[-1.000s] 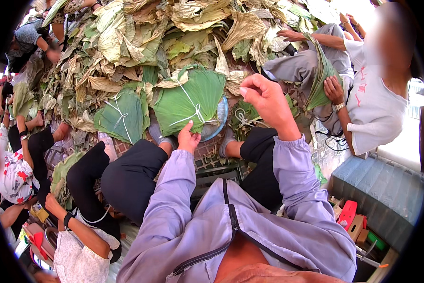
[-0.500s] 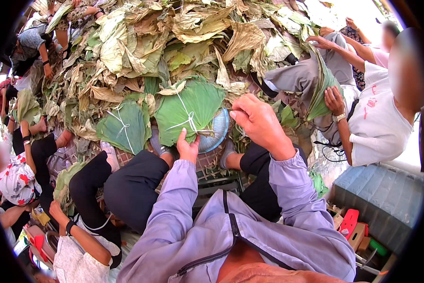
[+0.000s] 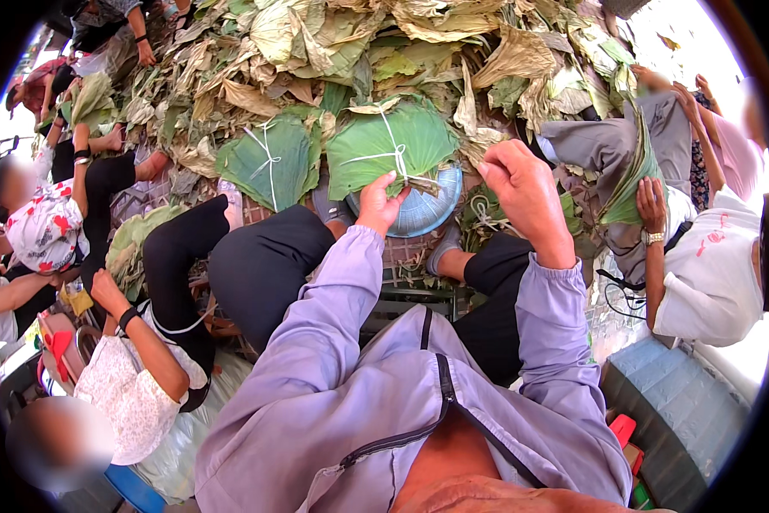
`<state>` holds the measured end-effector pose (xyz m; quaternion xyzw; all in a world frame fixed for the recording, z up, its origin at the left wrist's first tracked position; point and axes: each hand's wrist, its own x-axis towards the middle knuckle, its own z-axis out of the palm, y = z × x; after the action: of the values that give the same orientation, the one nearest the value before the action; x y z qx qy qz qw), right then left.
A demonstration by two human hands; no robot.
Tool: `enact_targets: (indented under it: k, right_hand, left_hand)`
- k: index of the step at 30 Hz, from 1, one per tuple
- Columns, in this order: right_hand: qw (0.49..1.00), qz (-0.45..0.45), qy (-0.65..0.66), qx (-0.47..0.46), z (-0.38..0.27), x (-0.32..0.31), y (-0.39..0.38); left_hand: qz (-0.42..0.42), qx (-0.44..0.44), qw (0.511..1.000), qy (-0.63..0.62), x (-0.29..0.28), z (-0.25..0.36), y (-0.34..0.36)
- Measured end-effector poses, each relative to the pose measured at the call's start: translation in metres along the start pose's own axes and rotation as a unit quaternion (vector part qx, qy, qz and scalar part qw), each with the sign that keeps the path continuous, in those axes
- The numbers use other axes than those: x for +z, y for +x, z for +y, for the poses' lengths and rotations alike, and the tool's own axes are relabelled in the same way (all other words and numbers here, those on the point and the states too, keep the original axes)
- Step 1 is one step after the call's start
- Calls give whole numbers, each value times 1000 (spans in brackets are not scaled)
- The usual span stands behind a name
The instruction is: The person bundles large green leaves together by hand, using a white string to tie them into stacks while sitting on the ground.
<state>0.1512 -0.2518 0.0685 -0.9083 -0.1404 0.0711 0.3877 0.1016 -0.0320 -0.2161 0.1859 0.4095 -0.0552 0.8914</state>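
Note:
A stack of green leaves (image 3: 393,150), tied with crossed white string (image 3: 399,151), rests on a round blue ribbed object (image 3: 427,205) between my knees. At the stack's near edge is my left hand (image 3: 380,203), thumb and forefinger apart; whether it touches the leaves is hard to see. My right hand (image 3: 530,201) is raised to the right of the stack, its fingers curled and pressed together. Anything inside them is too small to make out. A second tied leaf bundle (image 3: 269,162) lies just left of the first.
A large heap of dried leaves (image 3: 316,43) spreads across the far side. To the right, a person holds a folded green leaf stack (image 3: 637,167). Other people sit along the left. A grey-blue box-like surface (image 3: 684,402) stands at lower right.
The view has shifted, so the scene sits higher and farther right. More of the blue object shows below the leaf stack. My right hand stays raised and closed.

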Motion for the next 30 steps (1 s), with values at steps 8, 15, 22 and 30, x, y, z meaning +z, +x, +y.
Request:
enact_targets:
  k: [8, 15, 22, 30]
  right_hand:
    - [999, 30, 16, -13, 0, -8, -1]
    - [994, 97, 48, -4, 14, -20, -3]
    - [967, 188, 173, 8, 38, -26, -22]
    - [941, 323, 104, 10, 68, -41, -101]
  left_hand:
    - [-39, 81, 993, 76, 61, 43, -70]
    - [-90, 154, 978, 108, 105, 115, -150]
    - [-143, 236, 956, 101, 120, 205, -215]
    - [-121, 267, 952, 85, 72, 268, -231]
